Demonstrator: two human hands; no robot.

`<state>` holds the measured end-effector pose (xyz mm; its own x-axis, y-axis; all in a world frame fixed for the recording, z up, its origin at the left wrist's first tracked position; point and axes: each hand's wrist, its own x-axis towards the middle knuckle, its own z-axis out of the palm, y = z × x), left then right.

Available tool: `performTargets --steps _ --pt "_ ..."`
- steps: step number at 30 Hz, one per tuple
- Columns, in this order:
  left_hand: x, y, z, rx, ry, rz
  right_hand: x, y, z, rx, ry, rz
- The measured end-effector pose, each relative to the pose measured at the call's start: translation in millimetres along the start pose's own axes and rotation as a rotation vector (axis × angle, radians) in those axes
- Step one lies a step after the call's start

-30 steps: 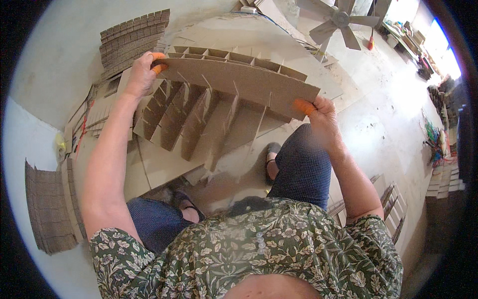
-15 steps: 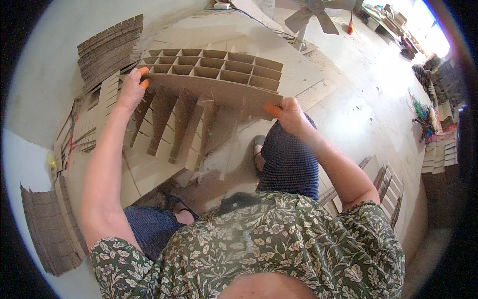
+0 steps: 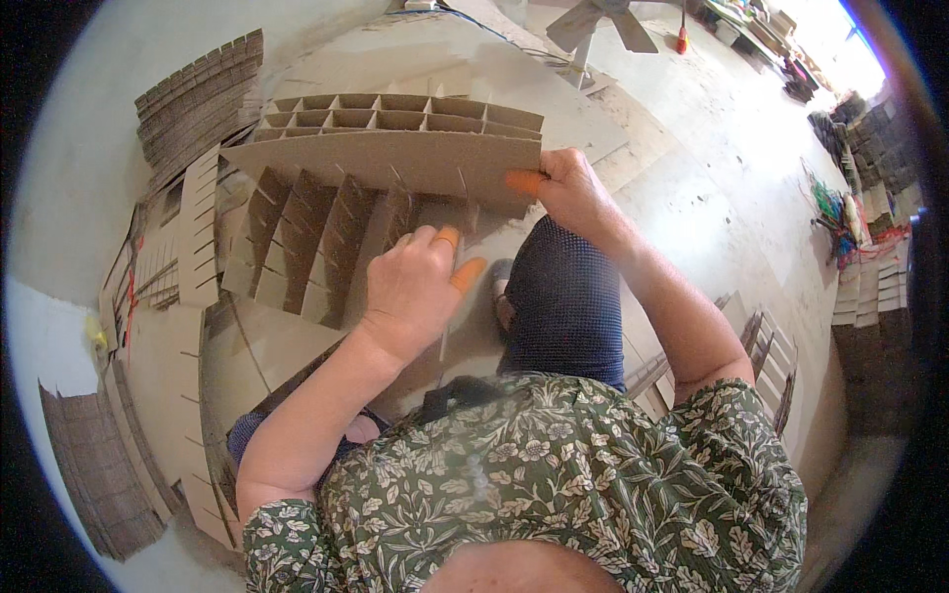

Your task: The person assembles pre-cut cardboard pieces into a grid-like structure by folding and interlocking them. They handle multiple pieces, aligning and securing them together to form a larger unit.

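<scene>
A grey-brown cardboard divider grid (image 3: 341, 153) stands in front of me, made of slotted strips that cross into open cells. Its near long strip faces me, and several cross strips (image 3: 336, 242) hang down from it toward me. My right hand (image 3: 573, 198) grips the right end of that long strip, orange cover on the thumb. Below the strip, my left hand (image 3: 410, 292) is closed at a thin cross strip seen nearly edge-on, with orange covers on its thumb and index finger. Part of this strip is hidden by the hand.
Stacked slotted strips (image 3: 203, 104) lean at the far left, with another stack (image 3: 104, 465) nearer. Loose pale slotted strips (image 3: 198, 232) lie left of the grid. A fan (image 3: 603, 25) stands at the back. Cardboard piles and coloured cords (image 3: 840, 217) are at the right.
My left hand has let go of the long strip's left end and moved right and nearer to a cross strip. The right hand still grips its end; the grid has tilted slightly.
</scene>
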<state>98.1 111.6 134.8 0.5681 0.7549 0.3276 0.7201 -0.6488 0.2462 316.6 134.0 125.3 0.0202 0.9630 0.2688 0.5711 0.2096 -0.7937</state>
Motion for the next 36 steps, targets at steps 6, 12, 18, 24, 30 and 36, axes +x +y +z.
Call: performTargets --steps 6,12,18,24,30,36 --pt "-1.7 -33.8 14.0 0.054 -0.136 -0.176 -12.1 19.2 7.7 -0.029 0.009 0.066" --pt "2.7 -18.1 9.6 -0.017 -0.096 -0.17 -26.1 33.0 24.4 -0.026 -0.002 0.064" --pt "8.8 -16.2 15.0 -0.032 -0.183 -0.244 -14.5 24.0 20.4 -0.107 -0.123 0.075" --pt "-3.1 -23.6 24.8 -0.081 -0.007 -0.272 -22.0 53.8 34.9 -0.117 -0.089 0.096" --pt "-16.0 -34.0 -2.8 -0.109 0.302 -0.214 -22.5 15.2 11.9 -0.3 -0.125 -0.04" --pt "-28.5 -56.4 -5.8 -0.167 0.26 -0.365 -16.1 10.1 25.8 -0.396 -0.181 -0.492"
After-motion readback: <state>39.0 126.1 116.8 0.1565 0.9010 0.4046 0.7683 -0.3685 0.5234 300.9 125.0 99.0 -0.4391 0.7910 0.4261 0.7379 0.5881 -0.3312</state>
